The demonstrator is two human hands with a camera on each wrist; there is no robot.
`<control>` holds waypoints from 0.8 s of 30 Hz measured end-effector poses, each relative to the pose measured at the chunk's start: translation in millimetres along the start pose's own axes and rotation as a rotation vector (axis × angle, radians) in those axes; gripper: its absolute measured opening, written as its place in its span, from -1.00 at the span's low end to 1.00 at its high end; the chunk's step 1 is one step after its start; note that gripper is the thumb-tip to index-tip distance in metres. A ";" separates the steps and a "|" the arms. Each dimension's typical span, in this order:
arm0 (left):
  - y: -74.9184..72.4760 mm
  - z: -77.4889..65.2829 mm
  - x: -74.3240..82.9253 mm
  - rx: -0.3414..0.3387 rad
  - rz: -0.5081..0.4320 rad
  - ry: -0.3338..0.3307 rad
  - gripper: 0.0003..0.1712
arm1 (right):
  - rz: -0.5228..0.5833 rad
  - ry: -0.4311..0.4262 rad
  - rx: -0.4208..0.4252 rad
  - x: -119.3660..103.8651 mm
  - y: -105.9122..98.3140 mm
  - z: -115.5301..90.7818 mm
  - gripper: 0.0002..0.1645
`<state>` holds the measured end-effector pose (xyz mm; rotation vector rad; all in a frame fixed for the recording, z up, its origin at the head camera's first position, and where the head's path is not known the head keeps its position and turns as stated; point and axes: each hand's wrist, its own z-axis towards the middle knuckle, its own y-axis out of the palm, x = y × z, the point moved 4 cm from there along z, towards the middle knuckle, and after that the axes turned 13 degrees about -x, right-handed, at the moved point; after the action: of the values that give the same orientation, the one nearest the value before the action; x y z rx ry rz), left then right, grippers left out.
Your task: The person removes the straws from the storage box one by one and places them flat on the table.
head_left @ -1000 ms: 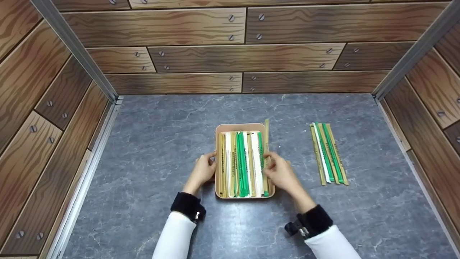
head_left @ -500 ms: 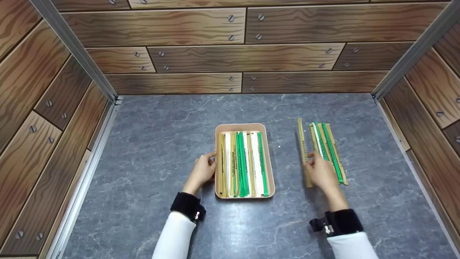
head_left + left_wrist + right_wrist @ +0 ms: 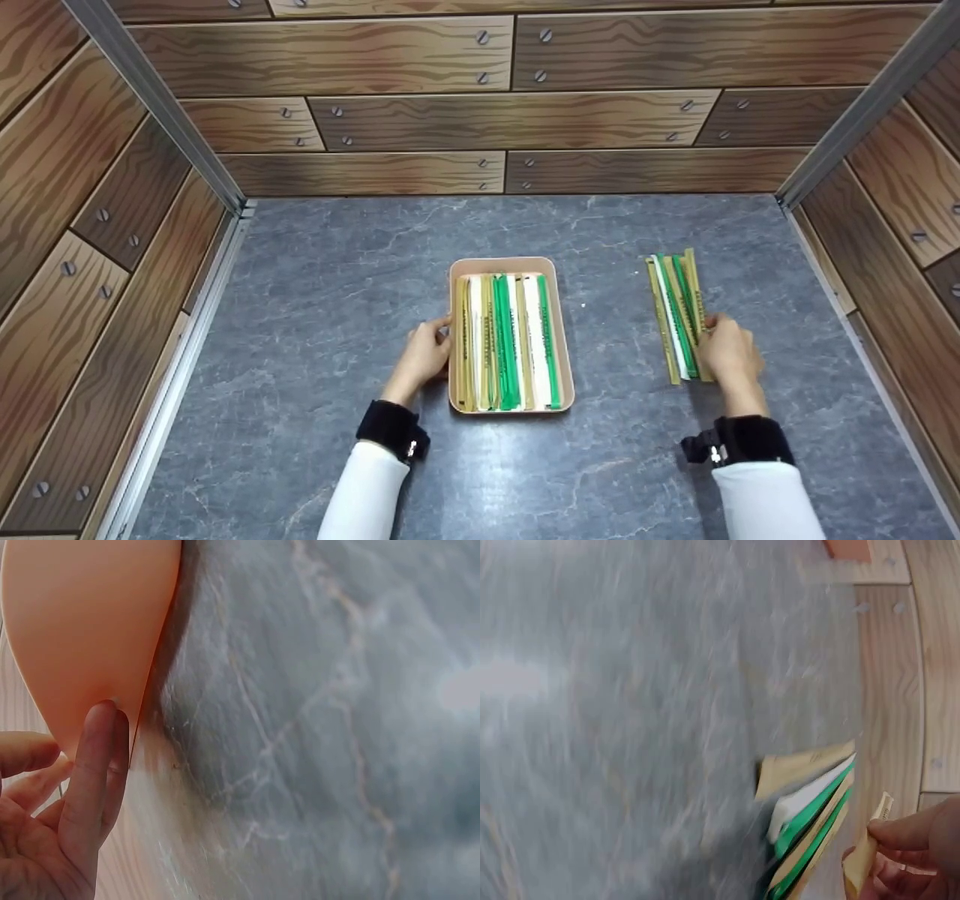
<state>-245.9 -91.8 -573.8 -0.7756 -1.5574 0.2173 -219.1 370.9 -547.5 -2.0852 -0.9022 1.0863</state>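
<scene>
A pink tray (image 3: 564, 375) stands near the middle of the table, lined with tan, white and green paper-wrapped straws (image 3: 533, 337). My left hand (image 3: 424, 351) is at its left side, fingertips on the outer wall; the left wrist view shows straight fingers (image 3: 88, 765) against that wall. To the right of the tray lies a row of loose wrapped straws (image 3: 673, 315), tan, white and green. My right hand (image 3: 729, 349) pinches one tan wrapped straw (image 3: 861, 859) between thumb and fingers, over the right side of that row.
Grey marbled table (image 3: 315, 300) surrounds the tray. Wood-patterned walls (image 3: 480, 120) stand at the back, left and right. A tiny white speck (image 3: 583, 305) lies between the tray and the loose row.
My right hand has carried a tan wrapped straw from the tray's right edge rightward, past the loose row's left side, to its right side. My left hand has stayed at the tray.
</scene>
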 end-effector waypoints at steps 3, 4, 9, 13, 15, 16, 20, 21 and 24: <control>-0.6 -0.1 0.3 0.007 0.017 0.010 -0.55 | -0.007 0.033 -0.003 8.7 -3.6 7.0 -0.50; -0.7 -0.2 0.2 0.008 0.021 0.014 -0.54 | -0.007 0.039 0.004 11.5 -4.5 9.3 -0.50; -1.1 0.3 -0.1 0.009 0.031 0.021 -0.54 | -0.018 0.061 0.032 24.2 -8.0 18.5 -0.54; -0.7 0.8 -0.5 0.006 0.028 0.016 -0.54 | -0.018 0.065 0.034 30.3 -7.4 22.2 -0.56; -0.6 0.8 -0.4 0.006 0.024 0.015 -0.53 | -0.015 0.063 0.037 31.4 -6.0 23.2 -0.55; -0.5 1.0 -0.4 0.006 0.025 0.015 -0.53 | -0.012 0.063 0.039 31.8 -4.9 23.8 -0.55; -0.2 1.2 -0.4 -0.004 0.013 0.002 -0.52 | -0.010 0.064 0.039 31.9 -1.5 25.0 -0.55; -0.1 1.2 -0.3 -0.007 0.013 0.000 -0.52 | -0.008 0.067 0.039 31.2 -1.1 24.8 -0.55; -0.1 1.0 -0.2 -0.013 0.008 -0.007 -0.52 | 0.004 0.068 0.050 24.8 -0.1 21.5 -0.53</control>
<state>-246.9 -91.7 -574.1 -0.7921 -1.5643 0.2163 -226.8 394.9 -568.5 -2.0711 -0.8304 1.0231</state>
